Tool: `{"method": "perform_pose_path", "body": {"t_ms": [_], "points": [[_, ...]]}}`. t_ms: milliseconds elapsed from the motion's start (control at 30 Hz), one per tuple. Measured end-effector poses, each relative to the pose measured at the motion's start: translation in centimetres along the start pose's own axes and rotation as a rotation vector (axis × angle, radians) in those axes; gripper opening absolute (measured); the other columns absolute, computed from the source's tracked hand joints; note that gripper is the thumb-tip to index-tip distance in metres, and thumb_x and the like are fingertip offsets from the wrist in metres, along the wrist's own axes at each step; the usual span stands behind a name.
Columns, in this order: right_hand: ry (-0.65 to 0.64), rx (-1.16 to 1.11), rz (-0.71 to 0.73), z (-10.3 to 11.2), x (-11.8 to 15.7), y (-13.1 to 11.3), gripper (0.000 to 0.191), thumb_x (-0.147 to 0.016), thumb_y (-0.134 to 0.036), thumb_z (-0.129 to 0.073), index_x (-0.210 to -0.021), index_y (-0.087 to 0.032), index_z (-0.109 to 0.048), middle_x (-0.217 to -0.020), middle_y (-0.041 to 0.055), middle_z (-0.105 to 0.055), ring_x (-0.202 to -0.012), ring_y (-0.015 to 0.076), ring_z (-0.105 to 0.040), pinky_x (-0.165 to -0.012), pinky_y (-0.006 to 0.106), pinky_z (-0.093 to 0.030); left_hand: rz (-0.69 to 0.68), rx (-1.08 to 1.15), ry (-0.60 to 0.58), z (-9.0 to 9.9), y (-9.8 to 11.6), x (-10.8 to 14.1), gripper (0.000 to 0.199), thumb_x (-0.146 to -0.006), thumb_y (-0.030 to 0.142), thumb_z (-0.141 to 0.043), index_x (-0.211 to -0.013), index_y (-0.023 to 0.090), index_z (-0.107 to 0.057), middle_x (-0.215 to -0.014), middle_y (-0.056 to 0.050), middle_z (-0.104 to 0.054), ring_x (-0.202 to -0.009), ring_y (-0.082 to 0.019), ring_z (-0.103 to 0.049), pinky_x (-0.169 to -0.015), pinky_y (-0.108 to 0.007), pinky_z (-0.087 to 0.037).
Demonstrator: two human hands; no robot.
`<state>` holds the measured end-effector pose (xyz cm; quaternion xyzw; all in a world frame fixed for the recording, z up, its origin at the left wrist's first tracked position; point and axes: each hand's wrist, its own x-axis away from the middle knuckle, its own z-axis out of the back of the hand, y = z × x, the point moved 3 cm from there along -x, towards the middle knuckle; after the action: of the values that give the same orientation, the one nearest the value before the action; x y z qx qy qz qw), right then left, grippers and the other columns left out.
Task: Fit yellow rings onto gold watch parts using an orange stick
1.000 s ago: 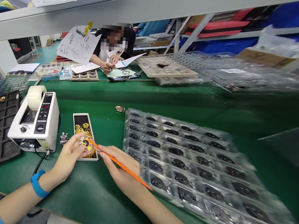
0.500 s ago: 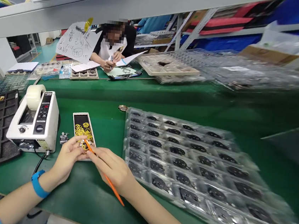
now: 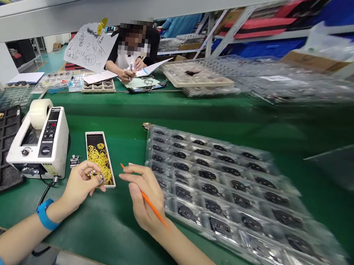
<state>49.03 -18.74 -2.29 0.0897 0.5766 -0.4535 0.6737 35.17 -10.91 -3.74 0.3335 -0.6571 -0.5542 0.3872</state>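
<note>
In the head view, your left hand [image 3: 79, 185] has thumb and fingertips clamped on a small round metal piece [image 3: 95, 177]. It lies between them, partly hidden, over the near end of the white-rimmed box [image 3: 94, 140] of yellow rings [image 3: 98, 158]. Your right hand [image 3: 146, 196], apart from the piece, has its fingers closed around an orange stick [image 3: 156, 210], whose tip pokes out past the index finger, just right of the box.

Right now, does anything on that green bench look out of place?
One thing, perhaps: a small gold-rimmed piece lies by the clear tray's far left corner, outside its pockets. The yellow rings are jumbled, but those visible lie inside their white box.
</note>
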Motion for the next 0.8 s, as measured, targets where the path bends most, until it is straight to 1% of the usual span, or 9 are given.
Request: {"method": "perform_pose_path", "body": {"t_ms": [100,133,200,267,367,467,600,700,800], "points": [[-0.061,0.042,0.049,-1.0,0.5,-0.5,0.014,-0.094,-0.008,-0.04,-0.092,-0.014,-0.052,-0.071,0.0032,-0.05,-0.062,0.0113,-0.048,-0.055,0.023,-0.041,-0.048,-0.019,0.02,-0.1,-0.1,0.2,0.03,-0.066,0.028,-0.065,-0.084,0.011,-0.048,-0.075,-0.002,-0.057,-0.054,-0.011,-0.06,-0.037,-0.012,-0.04],[-0.078,0.069,0.047,-1.3,0.7,-0.6,0.012,-0.093,-0.007,-0.043,-0.093,-0.014,-0.053,-0.069,0.0024,-0.05,-0.058,0.0104,-0.046,-0.051,0.022,-0.038,-0.07,-0.023,0.015,-0.2,-0.1,0.3,0.03,-0.067,0.028,-0.065,-0.087,0.011,-0.049,-0.078,-0.003,-0.059,-0.057,-0.009,-0.06,-0.043,-0.014,-0.046],[-0.088,0.106,0.017,-2.0,0.9,-0.5,0.01,-0.09,-0.006,-0.05,-0.094,-0.014,-0.054,-0.072,0.0025,-0.052,-0.059,0.0101,-0.049,-0.051,0.021,-0.039,-0.126,-0.05,0.005,-0.5,-0.1,0.6,0.03,-0.07,0.024,-0.063,-0.094,0.01,-0.051,-0.085,-0.005,-0.062,-0.065,-0.008,-0.062,-0.058,-0.015,-0.053],[-0.071,0.103,-0.035,-2.3,1.1,-0.2,0.01,-0.087,-0.006,-0.054,-0.093,-0.014,-0.054,-0.075,0.003,-0.056,-0.064,0.0106,-0.053,-0.055,0.021,-0.043,-0.186,-0.116,-0.002,-0.8,-0.2,0.9,0.033,-0.07,0.016,-0.059,-0.102,0.011,-0.052,-0.091,-0.006,-0.064,-0.076,-0.008,-0.064,-0.069,-0.013,-0.054],[-0.056,0.076,-0.112,-2.5,1.0,0.2,0.009,-0.087,-0.007,-0.055,-0.093,-0.015,-0.055,-0.078,0.0024,-0.059,-0.066,0.0105,-0.056,-0.057,0.02,-0.045,-0.285,-0.253,-0.015,-1.0,-0.5,1.5,0.039,-0.072,0.008,-0.051,-0.11,0.013,-0.049,-0.099,-0.006,-0.064,-0.086,-0.007,-0.065,-0.075,-0.011,-0.053],[-0.053,0.02,-0.203,-2.6,1.0,0.5,0.009,-0.087,-0.008,-0.054,-0.091,-0.016,-0.057,-0.079,0.0013,-0.06,-0.067,0.0094,-0.057,-0.054,0.018,-0.043,-0.411,-0.38,-0.025,-1.0,-1.0,1.9,0.038,-0.079,0.008,-0.046,-0.116,0.016,-0.045,-0.105,-0.006,-0.063,-0.09,-0.007,-0.064,-0.08,-0.014,-0.053],[-0.075,-0.068,-0.294,-2.7,0.9,0.7,0.012,-0.081,-0.005,-0.053,-0.083,-0.016,-0.057,-0.074,-0.0001,-0.058,-0.062,0.0081,-0.054,-0.048,0.017,-0.038,-0.558,-0.541,-0.034,-1.1,-1.6,2.3,0.039,-0.084,0.008,-0.043,-0.121,0.019,-0.042,-0.116,-0.007,-0.06,-0.104,-0.01,-0.061,-0.091,-0.021,-0.052],[-0.108,-0.166,-0.295,-2.5,0.5,0.7,0.012,-0.077,-0.004,-0.052,-0.075,-0.016,-0.055,-0.068,-0.0008,-0.055,-0.059,0.0077,-0.05,-0.049,0.016,-0.039,-0.547,-0.56,-0.048,-1.1,-1.6,2.1,0.04,-0.084,0.008,-0.043,-0.122,0.018,-0.042,-0.116,-0.008,-0.06,-0.104,-0.012,-0.061,-0.09,-0.023,-0.052],[-0.123,-0.27,-0.27,-2.1,0.0,0.7,0.011,-0.078,-0.008,-0.052,-0.07,-0.016,-0.053,-0.064,-0.0012,-0.052,-0.054,0.0069,-0.046,-0.047,0.016,-0.036,-0.403,-0.502,-0.005,-0.5,-1.4,1.4,0.034,-0.085,0.014,-0.046,-0.119,0.015,-0.043,-0.113,-0.01,-0.06,-0.095,-0.013,-0.064,-0.083,-0.023,-0.053]]}}
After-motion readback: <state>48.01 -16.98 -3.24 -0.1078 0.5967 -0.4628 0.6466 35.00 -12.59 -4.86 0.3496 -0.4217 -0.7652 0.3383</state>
